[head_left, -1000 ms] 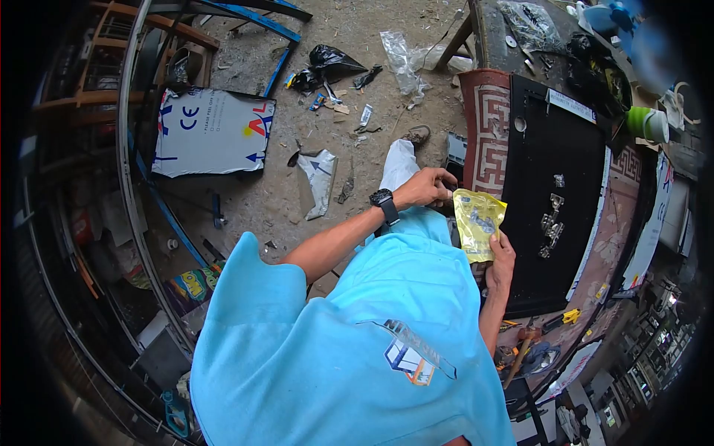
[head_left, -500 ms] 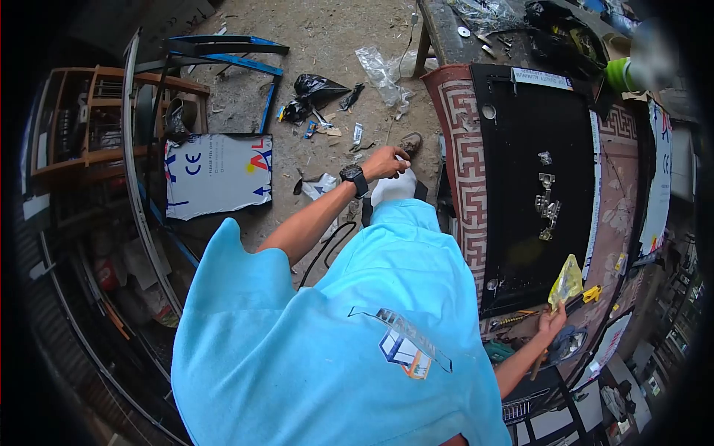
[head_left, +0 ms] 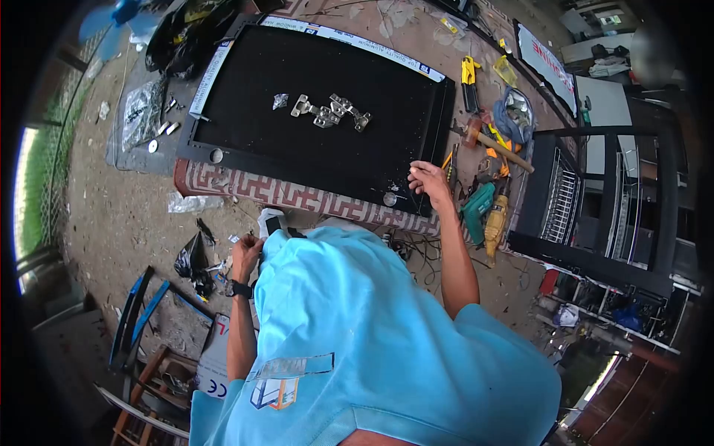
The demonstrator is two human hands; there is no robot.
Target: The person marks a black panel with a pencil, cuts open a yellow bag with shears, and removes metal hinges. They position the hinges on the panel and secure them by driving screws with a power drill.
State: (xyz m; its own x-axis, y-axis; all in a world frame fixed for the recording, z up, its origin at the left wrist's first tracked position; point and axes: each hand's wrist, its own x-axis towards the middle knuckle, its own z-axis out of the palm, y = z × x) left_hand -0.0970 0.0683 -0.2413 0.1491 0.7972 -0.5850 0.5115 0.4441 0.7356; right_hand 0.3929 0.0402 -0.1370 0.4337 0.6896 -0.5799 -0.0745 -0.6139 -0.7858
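A black panel in a dark frame (head_left: 327, 70) lies on a patterned red cloth (head_left: 260, 189). Silver metal hinges (head_left: 331, 113) rest in its middle, beside a small clear plastic packet (head_left: 280, 100). Over the panel's near right corner is my right hand (head_left: 430, 182), fingers bent together; whatever they hold is too small to make out. My left hand (head_left: 245, 253), wearing a dark wristwatch (head_left: 239, 288), is low at the left near my body, its fingers closed around something hidden. A round hole (head_left: 390, 199) shows in the frame close to my right hand.
A mallet (head_left: 494, 141), a green power tool (head_left: 477, 212), a yellow drill (head_left: 496, 223) and a yellow-handled tool (head_left: 468, 82) lie to the right. Crumpled yellow plastic (head_left: 505, 71) is behind them. Blue-edged frame pieces (head_left: 149, 312) and a black bag (head_left: 195, 260) lie on the floor at left.
The view has turned toward the panel. My right hand has let go of the yellow plastic and moved to the panel's near corner. My left hand stays low near my body.
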